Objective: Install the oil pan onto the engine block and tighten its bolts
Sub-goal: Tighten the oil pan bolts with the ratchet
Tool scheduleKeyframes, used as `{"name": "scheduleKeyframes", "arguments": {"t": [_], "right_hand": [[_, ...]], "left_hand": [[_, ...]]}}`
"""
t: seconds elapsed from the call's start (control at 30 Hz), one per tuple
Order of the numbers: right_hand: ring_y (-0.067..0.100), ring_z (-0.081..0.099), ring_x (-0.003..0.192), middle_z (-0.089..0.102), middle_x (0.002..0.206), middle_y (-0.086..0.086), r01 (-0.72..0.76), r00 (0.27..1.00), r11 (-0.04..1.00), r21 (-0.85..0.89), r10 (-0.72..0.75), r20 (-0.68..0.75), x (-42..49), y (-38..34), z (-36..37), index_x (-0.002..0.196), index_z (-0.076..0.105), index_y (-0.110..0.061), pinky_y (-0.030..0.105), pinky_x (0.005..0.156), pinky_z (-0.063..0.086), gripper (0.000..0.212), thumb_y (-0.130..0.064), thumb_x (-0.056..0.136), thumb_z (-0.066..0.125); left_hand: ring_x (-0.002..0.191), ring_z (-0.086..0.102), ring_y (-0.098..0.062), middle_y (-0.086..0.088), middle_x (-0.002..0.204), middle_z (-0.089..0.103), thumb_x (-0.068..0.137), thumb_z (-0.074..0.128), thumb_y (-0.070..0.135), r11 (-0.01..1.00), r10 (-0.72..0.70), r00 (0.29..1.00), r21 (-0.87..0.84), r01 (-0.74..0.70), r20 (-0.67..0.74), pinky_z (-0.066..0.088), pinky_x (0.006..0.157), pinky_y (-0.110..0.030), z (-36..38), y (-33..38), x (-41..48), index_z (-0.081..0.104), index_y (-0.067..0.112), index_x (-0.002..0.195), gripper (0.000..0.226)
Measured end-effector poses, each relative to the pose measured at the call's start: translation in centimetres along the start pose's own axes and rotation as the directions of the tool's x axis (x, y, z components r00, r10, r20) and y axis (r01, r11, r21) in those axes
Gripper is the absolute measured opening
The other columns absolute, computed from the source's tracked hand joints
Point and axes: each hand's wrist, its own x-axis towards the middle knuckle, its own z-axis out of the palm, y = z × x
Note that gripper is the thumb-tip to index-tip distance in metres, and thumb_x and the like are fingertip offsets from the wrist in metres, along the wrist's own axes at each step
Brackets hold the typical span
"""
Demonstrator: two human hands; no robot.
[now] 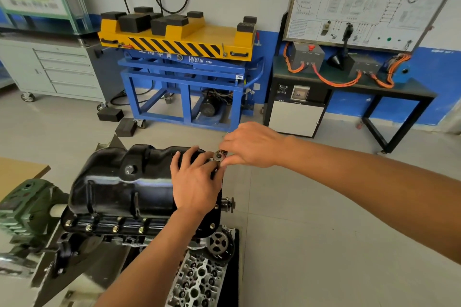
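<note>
The black oil pan [119, 189] sits upside-up on the engine block [129, 237], which is held in a stand. Several brass-coloured bolts [114, 228] line its near flange. My left hand [195, 182] rests on the pan's right end with fingers spread and lightly bent. My right hand [252, 146] reaches in from the right and pinches a small round metal tool head [219, 156] at the pan's far right corner. The part below the tool head is hidden by my left hand's fingers.
A cylinder head [197, 281] lies on a dark mat below the block, beside a timing gear [219, 244]. A green stand gearbox [22, 209] is at the left. Across the floor stand a blue and yellow lift table [184, 62], a grey drawer cabinet [62, 70] and a black training bench [349, 82].
</note>
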Motion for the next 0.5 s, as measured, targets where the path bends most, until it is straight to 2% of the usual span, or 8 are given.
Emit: {"name": "scheduleKeyframes", "arguments": {"t": [0.07, 0.13, 0.23, 0.3, 0.43, 0.5], "right_hand": [[0.020, 0.058, 0.083, 0.062, 0.097, -0.003, -0.015, 1.000, 1.000, 0.019, 0.015, 0.008, -0.7, -0.4, -1.1, 0.118, 0.060, -0.020, 0.039, 0.079, 0.049, 0.051, -0.060, 0.099, 0.034], [0.019, 0.058, 0.082, 0.062, 0.095, -0.003, -0.031, 0.999, 0.998, 0.046, 0.029, 0.045, -1.6, -1.6, -1.6, 0.115, 0.060, -0.019, 0.040, 0.074, 0.051, 0.050, -0.060, 0.099, 0.035], [0.021, 0.060, 0.085, 0.063, 0.097, -0.001, -0.063, 0.994, 0.994, 0.091, 0.054, 0.098, -2.4, -4.1, -1.3, 0.112, 0.061, -0.018, 0.038, 0.070, 0.050, 0.047, -0.057, 0.100, 0.038], [0.022, 0.059, 0.086, 0.064, 0.098, 0.000, -0.110, 0.989, 0.988, 0.108, 0.098, 0.109, -2.6, -5.1, -1.5, 0.111, 0.061, -0.018, 0.037, 0.069, 0.049, 0.046, -0.057, 0.101, 0.038], [0.024, 0.059, 0.083, 0.062, 0.095, 0.002, -0.171, 0.978, 0.981, 0.094, 0.157, 0.137, -2.4, -5.7, -2.3, 0.107, 0.062, -0.016, 0.040, 0.070, 0.052, 0.049, -0.058, 0.101, 0.037], [0.024, 0.056, 0.076, 0.062, 0.089, 0.003, -0.219, 0.968, 0.971, 0.096, 0.204, 0.144, -2.3, -6.2, -2.2, 0.101, 0.065, -0.014, 0.036, 0.063, 0.047, 0.052, -0.058, 0.100, 0.038]], "left_hand": [[0.119, 0.058, -0.025, 0.007, 0.107, 0.074, 0.093, 0.050, 0.053, 0.996, 0.035, 0.999, -0.085, -0.035, -0.005, 0.032, 0.109, -0.052, -0.5, -0.3, -0.2, 0.079, 0.026, 0.079, 0.042], [0.123, 0.056, -0.024, 0.008, 0.113, 0.073, 0.093, 0.054, 0.054, 0.986, 0.088, 0.995, -0.146, -0.080, 0.052, 0.026, 0.113, -0.049, -0.9, -0.7, -1.0, 0.080, 0.028, 0.080, 0.038], [0.132, 0.051, -0.026, 0.008, 0.120, 0.070, 0.087, 0.073, 0.043, 0.975, 0.144, 0.985, -0.183, -0.126, 0.091, 0.018, 0.117, -0.042, -1.1, -1.2, -2.8, 0.081, 0.029, 0.083, 0.016], [0.134, 0.050, -0.026, 0.008, 0.119, 0.071, 0.084, 0.078, 0.036, 0.971, 0.120, 0.987, -0.220, -0.094, 0.107, 0.018, 0.118, -0.040, -1.3, -1.1, -3.2, 0.081, 0.027, 0.084, 0.009], [0.134, 0.051, -0.029, 0.005, 0.116, 0.073, 0.083, 0.080, 0.032, 0.974, 0.097, 0.980, -0.219, -0.058, 0.172, 0.028, 0.115, -0.050, -2.1, -1.0, -3.1, 0.081, 0.024, 0.082, 0.008], [0.136, 0.050, -0.029, 0.006, 0.118, 0.073, 0.084, 0.079, 0.032, 0.979, 0.115, 0.974, -0.191, -0.078, 0.195, 0.029, 0.115, -0.050, -2.3, -1.0, -3.1, 0.081, 0.024, 0.083, 0.009]]}}
